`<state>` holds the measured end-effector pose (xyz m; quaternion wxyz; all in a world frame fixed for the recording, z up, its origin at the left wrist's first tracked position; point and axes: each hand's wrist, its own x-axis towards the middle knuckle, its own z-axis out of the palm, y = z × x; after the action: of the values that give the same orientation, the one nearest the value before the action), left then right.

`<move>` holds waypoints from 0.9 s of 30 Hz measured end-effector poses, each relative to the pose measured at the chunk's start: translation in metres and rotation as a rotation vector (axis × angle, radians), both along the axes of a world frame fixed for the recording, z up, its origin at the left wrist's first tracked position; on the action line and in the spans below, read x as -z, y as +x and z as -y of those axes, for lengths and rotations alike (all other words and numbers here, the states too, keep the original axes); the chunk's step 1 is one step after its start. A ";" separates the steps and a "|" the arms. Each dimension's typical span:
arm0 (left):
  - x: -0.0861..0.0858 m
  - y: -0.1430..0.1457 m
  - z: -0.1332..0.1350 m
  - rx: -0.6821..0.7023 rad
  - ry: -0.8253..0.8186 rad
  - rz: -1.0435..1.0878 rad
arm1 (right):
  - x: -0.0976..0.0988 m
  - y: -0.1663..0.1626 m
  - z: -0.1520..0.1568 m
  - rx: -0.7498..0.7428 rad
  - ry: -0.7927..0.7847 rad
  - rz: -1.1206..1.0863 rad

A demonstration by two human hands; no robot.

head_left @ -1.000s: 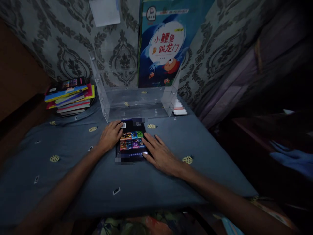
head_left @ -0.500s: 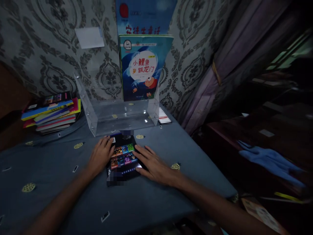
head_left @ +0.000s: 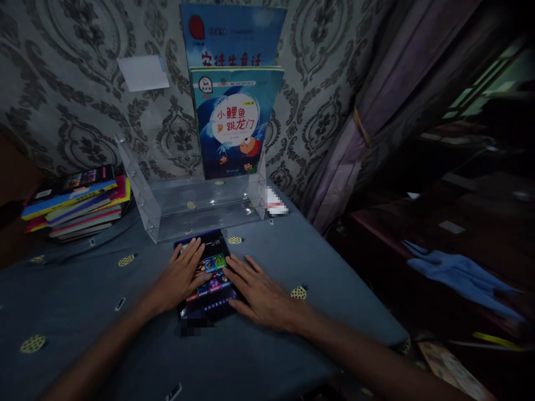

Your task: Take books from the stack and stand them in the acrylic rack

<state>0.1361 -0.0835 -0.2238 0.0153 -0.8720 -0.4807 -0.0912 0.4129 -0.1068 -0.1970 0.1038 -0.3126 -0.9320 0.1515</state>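
A dark book (head_left: 215,280) with rows of small coloured pictures lies flat on the cloth-covered table. Across its left half rests my left hand (head_left: 181,275), fingers stretched out over the cover. My right hand (head_left: 257,289) is spread along the book's right edge, fingertips on the cover. Just behind the book stands a clear acrylic rack (head_left: 142,195). Two picture books stand upright in it at the right: a teal one (head_left: 236,125) in front and a taller blue one (head_left: 234,33) behind.
To the left sits a stack of books (head_left: 79,203), slightly askew. A small white and red item (head_left: 276,201) lies by the rack's right side. The table's right edge drops off near a purple curtain (head_left: 334,178). Beyond it, a blue cloth (head_left: 455,273) lies on a dark surface.
My left hand has slid right, from the book's left edge onto its cover. My right hand stays at the right edge. The whole view has shifted slightly.
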 end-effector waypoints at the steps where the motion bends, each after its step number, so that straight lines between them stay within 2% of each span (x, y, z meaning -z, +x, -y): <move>1: -0.003 0.003 -0.004 0.015 -0.009 0.001 | -0.001 0.000 0.000 0.003 -0.001 -0.002; 5: -0.013 0.020 -0.024 0.098 -0.037 0.014 | -0.004 -0.001 0.002 -0.003 -0.004 -0.042; 9: -0.016 0.032 -0.038 0.142 -0.060 0.007 | -0.004 -0.001 0.001 -0.009 -0.017 -0.039; 19: -0.023 0.032 -0.048 0.125 -0.037 0.045 | -0.005 0.000 0.001 -0.008 -0.016 -0.047; 27: -0.019 0.033 -0.052 0.133 0.002 0.091 | -0.012 0.001 0.000 0.015 -0.077 -0.053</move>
<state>0.1693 -0.0318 -0.2052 -0.0115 -0.8970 -0.4218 -0.1320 0.4138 -0.1067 -0.1846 0.1176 -0.3192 -0.9200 0.1948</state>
